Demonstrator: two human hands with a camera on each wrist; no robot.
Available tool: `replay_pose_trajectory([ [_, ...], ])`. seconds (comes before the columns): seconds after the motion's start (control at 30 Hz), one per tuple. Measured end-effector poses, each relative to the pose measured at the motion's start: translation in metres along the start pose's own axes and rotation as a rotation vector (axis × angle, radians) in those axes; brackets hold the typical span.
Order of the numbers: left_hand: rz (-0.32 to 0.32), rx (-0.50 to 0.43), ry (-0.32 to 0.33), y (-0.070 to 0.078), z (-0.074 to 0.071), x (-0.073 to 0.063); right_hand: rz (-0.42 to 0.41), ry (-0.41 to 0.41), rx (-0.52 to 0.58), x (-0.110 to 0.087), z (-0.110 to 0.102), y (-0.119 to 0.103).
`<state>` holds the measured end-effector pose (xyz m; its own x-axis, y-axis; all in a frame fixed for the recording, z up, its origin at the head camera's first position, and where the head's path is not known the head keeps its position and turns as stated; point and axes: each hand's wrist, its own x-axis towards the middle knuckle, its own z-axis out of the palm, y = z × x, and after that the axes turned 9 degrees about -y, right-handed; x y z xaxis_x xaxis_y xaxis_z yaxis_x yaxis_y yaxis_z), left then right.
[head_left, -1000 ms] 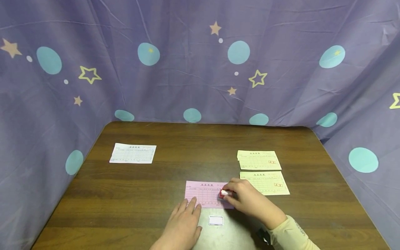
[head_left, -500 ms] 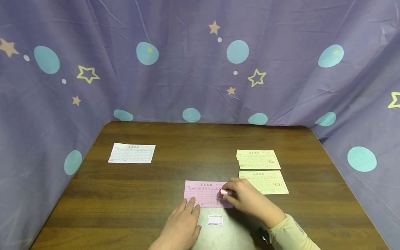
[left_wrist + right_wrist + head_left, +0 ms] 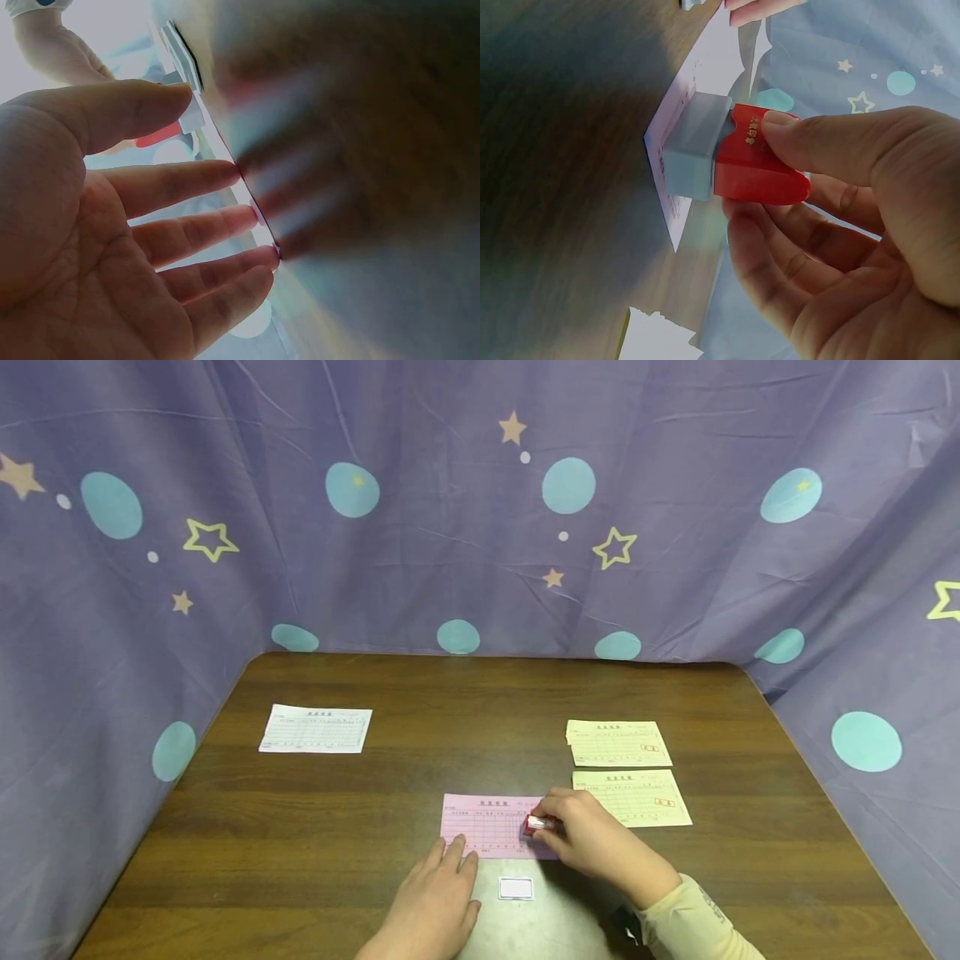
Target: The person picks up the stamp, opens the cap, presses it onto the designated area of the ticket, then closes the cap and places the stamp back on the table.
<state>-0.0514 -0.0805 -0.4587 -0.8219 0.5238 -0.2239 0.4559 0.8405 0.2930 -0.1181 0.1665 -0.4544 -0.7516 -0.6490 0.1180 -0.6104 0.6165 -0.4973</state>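
In the right wrist view my right hand [image 3: 855,202] grips a stamp [image 3: 757,157] with a red handle and a grey base. The base stands on the right part of a pink printed form [image 3: 480,827]. My left hand [image 3: 435,893] lies flat with its fingers spread, fingertips on the form's lower left edge. Those straight fingers [image 3: 187,232] also show in the left wrist view. Just below the form lies a small white rectangular piece with a dark border [image 3: 516,888], likely the stamp's cap, though I cannot tell. Whatever mark lies under the stamp is hidden.
Two yellow form stacks, an upper one [image 3: 619,743] and a lower one [image 3: 637,797], lie to the right, each with a red boxed mark. A white form stack [image 3: 316,729] lies at the left on the wooden table [image 3: 420,718]. A purple curtain [image 3: 465,552] surrounds the table's far sides.
Both hands, the stamp and the pink form keep the same arrangement throughout. Only the head view has shifted very slightly.
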Motion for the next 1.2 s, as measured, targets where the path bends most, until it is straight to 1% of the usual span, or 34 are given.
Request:
replay_pose_trajectory([
  [0.4, 0.008, 0.017, 0.026, -0.0012, 0.0009, -0.0004, 0.025, -0.005, 0.014, 0.0003, 0.0012, 0.0003],
  [0.77, 0.009, 0.028, 0.01, 0.0001, -0.0001, 0.0005, 0.016, -0.002, 0.009, 0.0005, 0.001, 0.0013],
  [1.07, 0.003, 0.038, -0.01, 0.0012, 0.0001, 0.0014, 0.036, -0.018, 0.009, 0.0003, 0.0005, 0.0],
  [1.2, 0.006, 0.023, -0.008, 0.0006, -0.0014, 0.0015, 0.038, -0.016, 0.004, 0.0013, 0.0, -0.0004],
])
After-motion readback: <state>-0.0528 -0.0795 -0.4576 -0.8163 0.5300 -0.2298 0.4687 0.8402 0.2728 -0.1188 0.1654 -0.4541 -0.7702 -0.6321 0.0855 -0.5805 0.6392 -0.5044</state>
